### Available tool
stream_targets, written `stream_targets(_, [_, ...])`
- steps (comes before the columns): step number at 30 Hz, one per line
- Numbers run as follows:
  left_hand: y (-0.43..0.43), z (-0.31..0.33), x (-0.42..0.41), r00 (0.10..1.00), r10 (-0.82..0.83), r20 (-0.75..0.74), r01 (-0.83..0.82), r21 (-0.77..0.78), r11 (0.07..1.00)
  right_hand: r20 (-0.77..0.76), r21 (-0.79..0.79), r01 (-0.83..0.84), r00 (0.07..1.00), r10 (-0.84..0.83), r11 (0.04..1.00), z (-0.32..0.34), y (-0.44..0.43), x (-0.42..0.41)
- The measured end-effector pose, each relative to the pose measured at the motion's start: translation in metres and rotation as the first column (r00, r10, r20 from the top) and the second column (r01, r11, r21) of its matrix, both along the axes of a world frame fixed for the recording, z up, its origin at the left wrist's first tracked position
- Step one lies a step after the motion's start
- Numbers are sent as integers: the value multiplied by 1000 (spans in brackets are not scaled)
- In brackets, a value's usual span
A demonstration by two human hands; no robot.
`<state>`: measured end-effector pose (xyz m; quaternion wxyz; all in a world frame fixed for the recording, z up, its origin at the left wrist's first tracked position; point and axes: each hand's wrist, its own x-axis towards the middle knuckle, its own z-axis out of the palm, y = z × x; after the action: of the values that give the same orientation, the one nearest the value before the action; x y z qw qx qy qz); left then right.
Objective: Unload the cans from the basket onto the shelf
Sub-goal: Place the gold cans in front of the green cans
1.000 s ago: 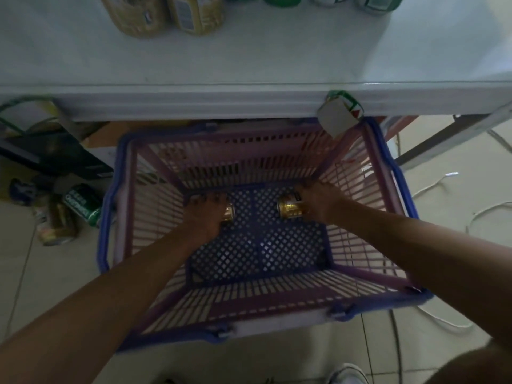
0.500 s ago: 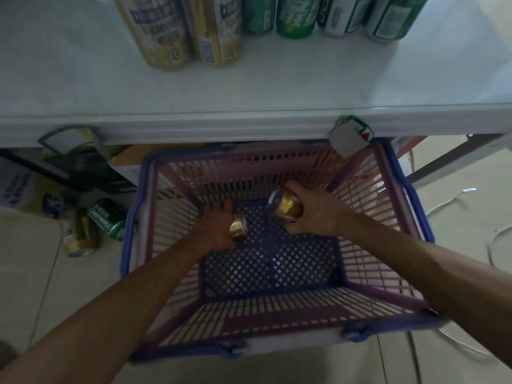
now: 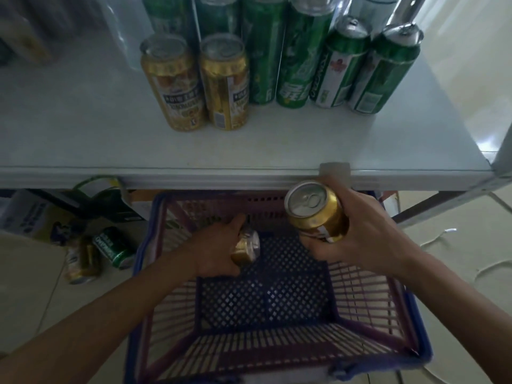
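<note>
Head view, looking down past the shelf edge.

Far left, on the floor under the shelf: a gold floor can and a green floor can lay on their sides near a cardboard box, outside the basket.

Basket: plastic, slatted purple walls, blue rim, dark lattice bottom. No loose can showed on the lattice, so the two held ones were likely the last.

Left hand sat low inside the basket, fingers curled round a gold can held tilted. The can's surface was blurred, so I could not tell whether it was dented.

Right hand was higher, just below the shelf's front lip. Its fingers and thumb wrapped the lower body of a second gold can, which was smooth metal with its silver pull-tab lid facing up. That near-upright grip would suit setting it down on its base.

On the shelf, a smooth, pale, flat surface, a gold pair stood upright side by side. Right of them, taller green cans were packed close. This grouping by colour suggested the held cans belonged by the gold pair, where bare shelf lay to the left and in front.
</note>
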<state>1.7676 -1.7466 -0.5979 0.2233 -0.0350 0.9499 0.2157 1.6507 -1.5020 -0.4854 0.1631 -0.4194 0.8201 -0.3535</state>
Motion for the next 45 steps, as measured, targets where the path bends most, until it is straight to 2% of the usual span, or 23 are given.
stream_targets(3, [5, 33, -8, 994, 2, -107, 7, 80, 997, -24, -64, 0, 1000, -1, 998, 19, -3, 2])
stream_targets(8, [13, 72, -13, 963, -15, -268, 66, 182, 981, 52, -205, 37, 998, -27, 978, 43, -5, -3])
stream_targets(16, [11, 129, -19, 948, 103, -300, 3, 333, 943, 30, -359, 133, 991, -131, 924, 68, -10, -14])
stream_targets(23, [4, 166, -28, 878, 291, -381, -115, 422, 899, 59, -447, 222, 974, -219, 866, 74, -22, -23])
stream_targets(26, [2, 176, -35, 867, 374, -331, -215, 429, 877, 75, -455, 263, 963, -258, 851, 69, -27, -26])
stream_targets(31, [2, 190, -48, 805, 587, -84, -508, 413, 756, 71, -461, 344, 933, -352, 818, 62, -36, -35])
stream_targets(33, [-1, 196, -50, 796, 605, -24, -551, 383, 741, 74, -454, 369, 923, -378, 811, 59, -40, -40])
stream_targets(36, [-2, 202, -51, 814, 580, -16, -533, 375, 758, 77, -456, 386, 915, -397, 802, 55, -45, -44])
stream_targets(39, [0, 201, -50, 807, 580, -113, -495, 408, 767, 63, -462, 391, 910, -410, 796, 52, -49, -45])
stream_targets(42, [2, 201, -49, 751, 617, -235, -480, 447, 755, 52, -463, 397, 905, -423, 793, 48, -51, -47])
stream_targets(45, [6, 199, -49, 650, 597, -471, -443, 403, 801, 52, -462, 397, 905, -422, 793, 44, -54, -49])
